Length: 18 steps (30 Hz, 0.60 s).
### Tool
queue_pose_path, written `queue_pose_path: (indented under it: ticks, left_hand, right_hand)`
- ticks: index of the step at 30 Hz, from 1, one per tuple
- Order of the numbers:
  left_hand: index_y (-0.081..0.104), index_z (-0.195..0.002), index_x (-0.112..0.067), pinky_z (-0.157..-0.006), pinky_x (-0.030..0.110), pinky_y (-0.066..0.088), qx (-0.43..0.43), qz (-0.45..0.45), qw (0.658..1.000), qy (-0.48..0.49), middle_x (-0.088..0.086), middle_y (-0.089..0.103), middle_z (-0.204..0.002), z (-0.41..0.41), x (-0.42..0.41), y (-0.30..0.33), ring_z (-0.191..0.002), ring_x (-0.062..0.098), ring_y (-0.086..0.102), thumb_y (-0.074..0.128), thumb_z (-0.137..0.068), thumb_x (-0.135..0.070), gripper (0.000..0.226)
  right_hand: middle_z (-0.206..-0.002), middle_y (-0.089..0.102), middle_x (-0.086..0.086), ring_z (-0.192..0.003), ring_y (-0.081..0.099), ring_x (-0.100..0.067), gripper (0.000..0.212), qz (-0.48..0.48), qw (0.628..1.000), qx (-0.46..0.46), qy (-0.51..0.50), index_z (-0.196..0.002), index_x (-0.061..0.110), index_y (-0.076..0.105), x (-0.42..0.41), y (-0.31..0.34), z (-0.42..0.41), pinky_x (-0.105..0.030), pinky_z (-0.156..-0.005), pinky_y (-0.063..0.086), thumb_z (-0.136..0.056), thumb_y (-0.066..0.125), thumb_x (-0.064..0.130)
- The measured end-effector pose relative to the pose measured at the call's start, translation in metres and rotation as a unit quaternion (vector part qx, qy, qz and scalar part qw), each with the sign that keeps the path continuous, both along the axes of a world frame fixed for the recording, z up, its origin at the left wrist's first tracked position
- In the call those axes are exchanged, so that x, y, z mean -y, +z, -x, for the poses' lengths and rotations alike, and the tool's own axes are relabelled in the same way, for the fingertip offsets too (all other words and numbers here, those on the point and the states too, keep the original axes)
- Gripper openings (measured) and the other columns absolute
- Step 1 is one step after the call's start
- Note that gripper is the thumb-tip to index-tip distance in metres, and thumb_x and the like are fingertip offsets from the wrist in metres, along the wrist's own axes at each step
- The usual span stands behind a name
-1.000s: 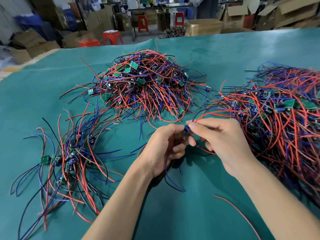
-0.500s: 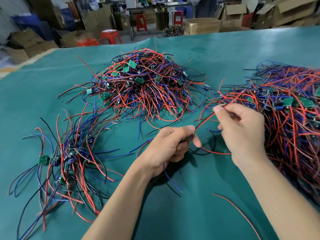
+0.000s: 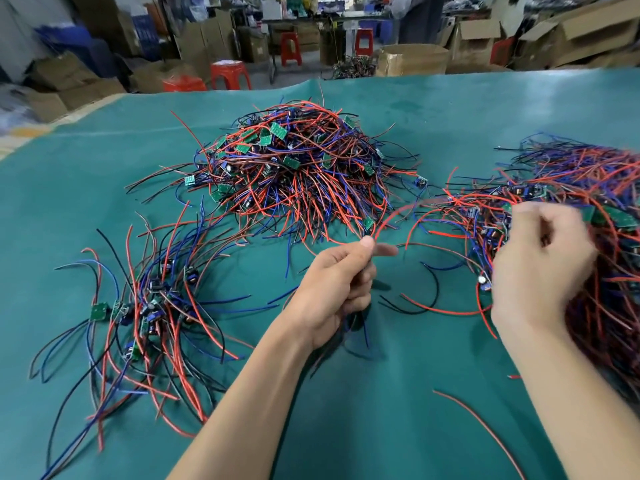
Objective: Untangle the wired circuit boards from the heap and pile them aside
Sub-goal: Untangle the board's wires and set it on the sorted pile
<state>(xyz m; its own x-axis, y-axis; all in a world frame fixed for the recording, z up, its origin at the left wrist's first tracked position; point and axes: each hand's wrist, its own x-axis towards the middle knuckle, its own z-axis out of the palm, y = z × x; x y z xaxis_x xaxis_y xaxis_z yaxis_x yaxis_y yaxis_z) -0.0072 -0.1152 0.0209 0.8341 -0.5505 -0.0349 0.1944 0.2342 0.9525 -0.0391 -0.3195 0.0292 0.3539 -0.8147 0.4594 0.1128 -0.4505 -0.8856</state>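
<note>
I judge the step as drawing one board free: my left hand (image 3: 341, 285) is curled round a board with its wires, a red wire (image 3: 391, 216) arcing to the heap (image 3: 588, 237), where my blurred right hand (image 3: 540, 268) seems to pinch strands. Next comes pulling it clear, then laying it on the pile (image 3: 149, 306) at left. The far boxes (image 3: 412, 58) hide their contents.

- Teal-green desk (image 3: 450, 109) cover, plain.
- Red, blue and black wires, green boards in the middle heap (image 3: 294, 171).
- Same red, blue, black in the left pile (image 3: 149, 306), with small green boards.
- Red stools (image 3: 230, 75) behind; brown cardboard boxes (image 3: 412, 58).
</note>
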Motion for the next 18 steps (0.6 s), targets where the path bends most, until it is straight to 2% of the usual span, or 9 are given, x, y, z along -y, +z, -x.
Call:
queue_pose_path:
  ticks: [2,3,5,7,9,11,14,16,18]
  left_hand:
    - [0.06,-0.118,0.002,-0.047,0.021,0.015,-0.011,0.02,1.0,0.007,-0.003,0.042,-0.066,0.001,0.001,0.0,-0.051,0.008,0.021,0.042,-0.105,-0.019,0.031]
    - [0.058,-0.119,0.003,-0.049,0.021,0.017,-0.009,0.022,1.0,-0.001,-0.002,0.045,-0.069,0.002,0.001,0.0,-0.051,0.008,0.026,0.041,-0.105,-0.013,0.027]
    - [0.054,-0.114,0.003,-0.051,0.021,0.021,0.013,0.018,0.999,-0.031,-0.002,0.05,-0.074,0.005,0.0,0.002,-0.053,0.007,0.03,0.041,-0.102,-0.003,0.019]
    - [0.054,-0.107,0.001,-0.051,0.022,0.021,0.03,0.008,0.998,-0.049,0.0,0.05,-0.075,0.005,-0.002,0.004,-0.053,0.008,0.03,0.04,-0.102,0.0,0.015]
    - [0.053,-0.091,0.001,-0.051,0.023,0.02,0.042,-0.005,0.998,-0.049,0.002,0.049,-0.073,0.005,-0.002,0.004,-0.052,0.009,0.028,0.04,-0.102,-0.001,0.018]
    - [0.054,-0.085,0.001,-0.05,0.024,0.021,0.043,-0.007,0.997,-0.065,-0.001,0.055,-0.069,0.007,-0.001,0.003,-0.05,0.009,0.029,0.04,-0.103,-0.004,0.023]
    - [0.06,-0.081,-0.002,-0.053,0.023,0.027,0.034,0.018,0.994,-0.1,0.0,0.065,-0.07,0.008,-0.001,0.002,-0.05,0.009,0.037,0.041,-0.103,-0.008,0.03]
    - [0.069,-0.079,-0.011,-0.056,0.022,0.035,0.018,0.02,0.995,-0.096,0.006,0.068,-0.075,0.007,-0.001,0.001,-0.052,0.012,0.046,0.044,-0.102,-0.009,0.034]
    - [0.073,-0.077,-0.016,-0.056,0.021,0.039,0.011,0.017,0.996,-0.09,0.008,0.069,-0.075,0.006,-0.001,-0.001,-0.052,0.013,0.052,0.046,-0.1,-0.013,0.036]
  right_hand:
    - [-0.07,0.068,-0.002,-0.068,0.061,-0.023,0.026,0.056,0.991,-0.064,0.108,-0.081,0.015,0.07,-0.021,-0.004,0.006,-0.041,-0.071,0.05,-0.088,0.061,0.038]
    - [-0.068,0.068,0.001,-0.066,0.062,-0.02,0.029,0.089,0.975,-0.105,0.177,-0.08,0.014,0.071,-0.034,-0.006,0.008,-0.038,-0.069,0.05,-0.088,0.062,0.041]
    - [-0.074,0.069,0.008,-0.066,0.062,-0.007,0.023,0.138,0.935,-0.153,0.288,-0.085,0.023,0.073,-0.053,-0.01,0.008,-0.021,-0.066,0.047,-0.092,0.067,0.043]
    - [-0.073,0.069,0.01,-0.069,0.06,-0.005,0.012,0.13,0.914,-0.154,0.352,-0.088,0.03,0.074,-0.056,-0.01,0.005,-0.012,-0.063,0.04,-0.094,0.07,0.039]
    - [-0.068,0.07,0.01,-0.068,0.053,-0.007,0.013,0.087,0.905,-0.14,0.392,-0.086,0.033,0.076,-0.05,-0.01,0.005,-0.019,-0.061,0.037,-0.092,0.069,0.042]
    - [-0.061,0.069,0.004,-0.066,0.05,-0.014,0.014,0.031,0.888,-0.124,0.442,-0.09,0.034,0.077,-0.046,-0.011,0.007,-0.026,-0.06,0.036,-0.088,0.07,0.045]
    - [-0.056,0.065,-0.004,-0.058,0.053,-0.016,0.025,-0.046,0.852,-0.113,0.509,-0.093,0.022,0.078,-0.044,-0.009,0.007,-0.025,-0.056,0.037,-0.081,0.076,0.044]
    - [-0.06,0.066,-0.004,-0.058,0.056,-0.014,0.021,-0.047,0.858,-0.1,0.501,-0.09,0.016,0.078,-0.044,-0.009,0.007,-0.02,-0.059,0.041,-0.079,0.081,0.035]
    - [-0.074,0.072,0.002,-0.067,0.062,-0.01,0.015,-0.004,0.887,-0.093,0.451,-0.087,0.021,0.08,-0.044,-0.008,0.007,-0.021,-0.068,0.047,-0.076,0.084,0.03]
